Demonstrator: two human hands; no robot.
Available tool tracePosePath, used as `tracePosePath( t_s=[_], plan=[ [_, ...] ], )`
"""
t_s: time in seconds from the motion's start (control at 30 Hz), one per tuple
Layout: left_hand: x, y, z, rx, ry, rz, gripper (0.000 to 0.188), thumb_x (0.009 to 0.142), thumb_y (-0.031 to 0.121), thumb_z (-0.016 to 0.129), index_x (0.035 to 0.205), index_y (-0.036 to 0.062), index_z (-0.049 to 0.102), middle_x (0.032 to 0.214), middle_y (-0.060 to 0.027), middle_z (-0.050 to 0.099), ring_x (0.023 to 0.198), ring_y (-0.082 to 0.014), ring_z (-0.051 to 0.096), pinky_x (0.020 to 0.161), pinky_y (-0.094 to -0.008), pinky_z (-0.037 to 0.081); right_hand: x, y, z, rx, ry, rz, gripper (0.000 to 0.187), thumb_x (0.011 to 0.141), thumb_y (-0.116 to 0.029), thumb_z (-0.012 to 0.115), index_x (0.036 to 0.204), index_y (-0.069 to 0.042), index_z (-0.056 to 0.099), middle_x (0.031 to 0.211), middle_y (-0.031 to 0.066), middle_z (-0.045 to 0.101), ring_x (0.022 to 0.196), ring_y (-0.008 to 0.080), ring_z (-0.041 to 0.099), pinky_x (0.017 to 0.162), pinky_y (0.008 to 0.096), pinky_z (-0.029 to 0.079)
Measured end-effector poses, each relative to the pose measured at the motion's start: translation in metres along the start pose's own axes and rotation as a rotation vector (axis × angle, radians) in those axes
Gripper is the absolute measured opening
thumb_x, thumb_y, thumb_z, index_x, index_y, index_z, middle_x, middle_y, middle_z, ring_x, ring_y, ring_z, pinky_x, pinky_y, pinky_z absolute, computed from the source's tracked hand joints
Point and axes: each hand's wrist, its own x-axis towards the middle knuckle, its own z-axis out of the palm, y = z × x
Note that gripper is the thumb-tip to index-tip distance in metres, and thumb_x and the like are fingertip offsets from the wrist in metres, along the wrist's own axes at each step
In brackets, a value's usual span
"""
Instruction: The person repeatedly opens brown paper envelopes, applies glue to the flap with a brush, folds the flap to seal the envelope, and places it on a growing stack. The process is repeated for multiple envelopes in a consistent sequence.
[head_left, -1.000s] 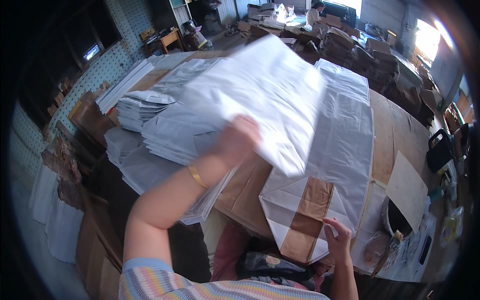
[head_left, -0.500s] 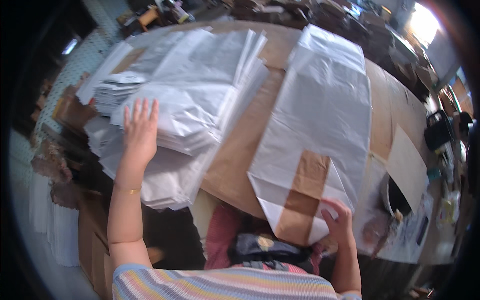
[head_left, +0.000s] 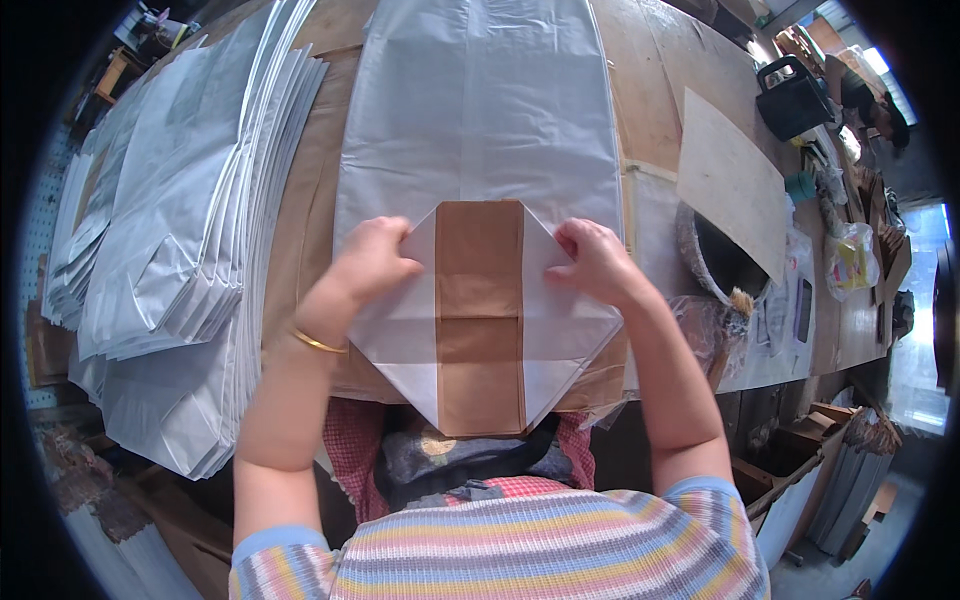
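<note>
A large white paper bag [head_left: 482, 110] lies flat in front of me. Its near end is folded into an octagon-like bottom, with a brown paper strip [head_left: 480, 265] running down the middle. My left hand [head_left: 372, 262] is closed at the left slanting edge of that bottom, fingers curled and thumb toward the strip. Mirroring it, my right hand [head_left: 597, 262] is closed at the right slanting edge, thumb and forefinger bent over the white paper. The undersides of both hands' fingers are partly hidden.
At the left are fanned stacks of white bags [head_left: 180, 190]. Brown sheeting covers the wooden table [head_left: 690, 60]. To the right stand a round container [head_left: 705, 255] under a beige board [head_left: 730, 180], a brush [head_left: 741, 301], a black jug-like container [head_left: 790, 98] and plastic bags [head_left: 853, 258].
My left hand has left the stack and come to the bag's left edge. My right hand has moved up along its right edge. The bag now lies straight and central in view.
</note>
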Motion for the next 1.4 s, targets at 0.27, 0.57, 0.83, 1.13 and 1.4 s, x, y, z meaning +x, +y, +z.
tracePosePath(
  t_s=[0.27, 0.57, 0.83, 1.13, 1.4],
  plan=[
    [-0.029, -0.007, 0.006, 0.595, 0.095, 0.261, 0.005, 0.070, 0.007, 0.065, 0.068, 0.0064, 0.069, 0.072, -0.0086, 0.065, 0.075, -0.0255, 0.067, 0.067, -0.0381, 0.054, -0.019, 0.004, -0.010, -0.534, -0.043, -0.584, 0.006, 0.071, 0.000, 0.059, 0.074, -0.005, 0.061, 0.077, 0.0060, 0.061, 0.084, 0.0255, 0.060, 0.079, 0.0362, 0.050],
    [-0.076, 0.020, 0.057, 0.253, -0.061, 0.558, 0.085, 0.072, 0.022, 0.063, 0.144, -0.0088, 0.030, 0.151, -0.0277, 0.029, 0.145, -0.0361, 0.024, 0.121, -0.0448, 0.014, -0.060, -0.036, 0.047, -0.340, -0.052, -0.518, 0.066, 0.079, -0.019, 0.062, 0.140, 0.000, 0.042, 0.144, 0.0160, 0.044, 0.136, 0.0298, 0.038, 0.114, 0.0419, 0.029],
    [-0.094, -0.016, 0.052, 0.365, 0.015, 0.290, 0.105, 0.078, 0.049, 0.066, 0.149, -0.0094, 0.016, 0.157, -0.0268, 0.015, 0.148, -0.0370, 0.011, 0.121, -0.0431, 0.010, -0.075, -0.038, 0.062, -0.281, -0.003, -0.391, 0.090, 0.081, -0.045, 0.067, 0.146, 0.005, 0.030, 0.154, 0.0224, 0.027, 0.146, 0.0331, 0.023, 0.120, 0.0430, 0.016],
    [-0.095, -0.022, 0.050, 0.304, 0.043, 0.252, 0.112, 0.076, 0.052, 0.069, 0.150, -0.0085, 0.011, 0.158, -0.0243, 0.016, 0.147, -0.0365, 0.016, 0.121, -0.0433, 0.012, -0.080, -0.013, 0.052, -0.351, 0.106, -0.271, 0.101, 0.078, -0.059, 0.065, 0.145, 0.008, 0.028, 0.152, 0.0245, 0.031, 0.146, 0.0348, 0.022, 0.120, 0.0446, 0.015],
    [-0.074, -0.033, 0.023, -0.288, 0.134, 0.311, 0.063, 0.075, -0.004, 0.053, 0.137, -0.0022, 0.043, 0.133, -0.0237, 0.052, 0.127, -0.0376, 0.048, 0.110, -0.0423, 0.036, -0.049, 0.015, 0.032, 0.545, 0.257, -0.233, 0.039, 0.084, 0.006, 0.061, 0.122, -0.004, 0.061, 0.130, 0.0118, 0.060, 0.115, 0.0234, 0.058, 0.096, 0.0315, 0.046]
  ],
)
